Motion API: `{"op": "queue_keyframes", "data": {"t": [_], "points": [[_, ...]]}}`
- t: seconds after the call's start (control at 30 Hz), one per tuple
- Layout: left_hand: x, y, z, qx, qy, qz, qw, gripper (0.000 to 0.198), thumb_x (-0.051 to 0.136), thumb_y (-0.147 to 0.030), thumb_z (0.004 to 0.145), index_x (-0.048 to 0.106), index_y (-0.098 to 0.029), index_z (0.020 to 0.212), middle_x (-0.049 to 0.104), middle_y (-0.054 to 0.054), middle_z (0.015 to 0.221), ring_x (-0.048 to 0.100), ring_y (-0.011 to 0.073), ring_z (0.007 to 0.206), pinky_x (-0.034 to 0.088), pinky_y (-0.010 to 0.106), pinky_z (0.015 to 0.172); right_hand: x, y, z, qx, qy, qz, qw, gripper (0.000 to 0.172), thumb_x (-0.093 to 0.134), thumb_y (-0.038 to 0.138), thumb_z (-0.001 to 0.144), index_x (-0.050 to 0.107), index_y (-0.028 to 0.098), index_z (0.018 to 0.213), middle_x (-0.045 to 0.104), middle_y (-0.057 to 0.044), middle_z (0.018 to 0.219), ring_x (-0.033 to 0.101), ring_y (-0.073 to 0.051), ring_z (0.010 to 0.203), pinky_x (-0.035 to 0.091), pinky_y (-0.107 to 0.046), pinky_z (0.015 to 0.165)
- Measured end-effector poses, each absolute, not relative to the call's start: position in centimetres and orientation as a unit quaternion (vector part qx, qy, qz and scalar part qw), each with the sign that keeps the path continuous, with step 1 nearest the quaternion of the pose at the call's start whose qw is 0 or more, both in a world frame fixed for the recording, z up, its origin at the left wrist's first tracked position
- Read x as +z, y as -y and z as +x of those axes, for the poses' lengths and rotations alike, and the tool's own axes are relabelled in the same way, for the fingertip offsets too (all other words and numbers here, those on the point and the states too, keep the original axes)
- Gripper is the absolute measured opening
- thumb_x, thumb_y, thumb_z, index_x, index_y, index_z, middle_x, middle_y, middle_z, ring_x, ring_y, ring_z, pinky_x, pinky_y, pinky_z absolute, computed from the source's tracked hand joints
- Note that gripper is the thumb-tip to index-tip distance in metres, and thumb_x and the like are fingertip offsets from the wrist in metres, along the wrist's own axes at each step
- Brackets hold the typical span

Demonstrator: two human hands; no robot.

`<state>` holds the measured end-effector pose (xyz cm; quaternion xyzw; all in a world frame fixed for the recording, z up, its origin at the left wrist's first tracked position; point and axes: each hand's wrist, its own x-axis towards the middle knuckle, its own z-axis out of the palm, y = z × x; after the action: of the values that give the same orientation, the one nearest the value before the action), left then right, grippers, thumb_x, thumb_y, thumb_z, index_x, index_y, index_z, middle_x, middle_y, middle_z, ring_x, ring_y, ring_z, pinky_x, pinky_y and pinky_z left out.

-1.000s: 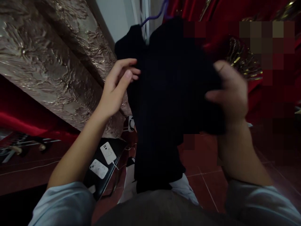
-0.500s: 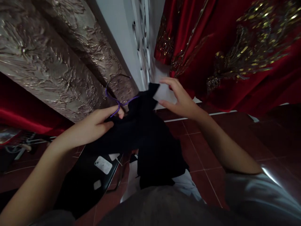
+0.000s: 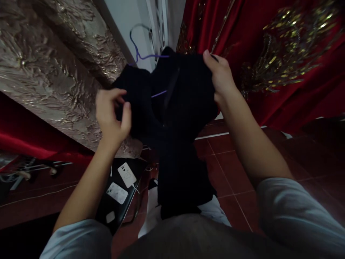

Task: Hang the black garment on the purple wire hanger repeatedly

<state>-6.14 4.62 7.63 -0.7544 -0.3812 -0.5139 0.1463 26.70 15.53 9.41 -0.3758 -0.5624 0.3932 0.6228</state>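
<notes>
A dark garment, black or very dark navy, is spread in front of me, its lower part hanging down over my lap. A purple wire hanger sits at its top, hook pointing up and left, and another bit of purple shows through the opening in the cloth. At the garment's upper right edge, my right hand is closed on the fabric, thumb on top. Beside the left part of the garment is my left hand, thumb and fingers apart and curved; any contact with the cloth is unclear.
Red cloth with gold sequins hangs at the right, and textured beige fabric at the left. White metal bars stand behind the garment. On a black bench lie two phones and a small white case.
The garment and hanger have been raised and spread wider. My right hand has taken hold of the cloth. My left hand has let go of the hanger and moved up and left.
</notes>
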Motion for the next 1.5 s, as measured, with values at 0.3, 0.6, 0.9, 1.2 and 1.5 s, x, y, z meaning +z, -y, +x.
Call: {"op": "queue_keyframes", "data": {"t": [0.3, 0.6, 0.9, 1.2, 1.5], "points": [[3.3, -3.8, -1.8, -0.204, 0.519, -0.827, 0.066, 0.059, 0.053, -0.026, 0.098, 0.045, -0.027, 0.156, 0.073, 0.007, 0.101, 0.069, 0.0241, 0.075, 0.048, 0.031, 0.065, 5.8, -10.6, 29.5, 0.344, 0.484, -0.38, 0.71, 0.047, 0.069, 0.076, 0.08, 0.056, 0.031, 0.087, 0.065, -0.001, 0.077, 0.056, -0.018, 0.104, 0.043, -0.032, 0.086], [-0.6, -0.7, 0.6, -0.357, 0.487, -0.796, -0.039, 0.016, 0.071, -0.031, 0.091, 0.06, -0.019, 0.087, 0.058, 0.002, 0.076, 0.057, 0.0177, 0.068, 0.045, 0.029, 0.065, 1.9, -6.6, 29.5, 0.256, 0.432, -0.418, 0.758, 0.033, 0.067, 0.047, 0.083, 0.061, 0.024, 0.106, 0.067, -0.007, 0.119, 0.06, -0.022, 0.119, 0.046, -0.041, 0.106], [-3.5, 4.2, 6.0, -0.639, 0.449, -0.566, -0.266, 0.07, 0.073, -0.015, 0.088, 0.038, -0.033, 0.145, 0.064, 0.005, 0.106, 0.067, 0.0175, 0.086, 0.058, 0.03, 0.076, -3.6, 5.4, 16.8, 0.499, 0.404, -0.45, 0.62, 0.02, 0.066, 0.041, 0.09, 0.058, 0.022, 0.092, 0.059, 0.001, 0.078, 0.059, -0.014, 0.071, 0.049, -0.027, 0.068], [-5.3, 4.9, 4.0, -0.655, 0.461, -0.501, -0.328, 0.037, 0.068, -0.017, 0.092, 0.065, -0.026, 0.128, 0.071, 0.003, 0.091, 0.072, 0.0161, 0.084, 0.062, 0.031, 0.082, -3.1, 4.4, 14.7, 0.498, 0.491, -0.465, 0.543, 0.033, 0.062, 0.051, 0.096, 0.057, 0.02, 0.086, 0.059, 0.002, 0.072, 0.056, -0.012, 0.066, 0.042, -0.025, 0.062], [-5.1, 5.3, 5.3, -0.651, 0.473, -0.509, -0.306, 0.017, 0.071, -0.024, 0.093, 0.071, -0.022, 0.11, 0.071, 0.006, 0.093, 0.071, 0.0172, 0.086, 0.062, 0.031, 0.08, -3.3, 5.2, 16.5, 0.504, 0.529, -0.481, 0.485, 0.039, 0.051, 0.054, 0.102, 0.052, 0.021, 0.081, 0.056, 0.002, 0.067, 0.053, -0.012, 0.058, 0.04, -0.026, 0.055]]}}
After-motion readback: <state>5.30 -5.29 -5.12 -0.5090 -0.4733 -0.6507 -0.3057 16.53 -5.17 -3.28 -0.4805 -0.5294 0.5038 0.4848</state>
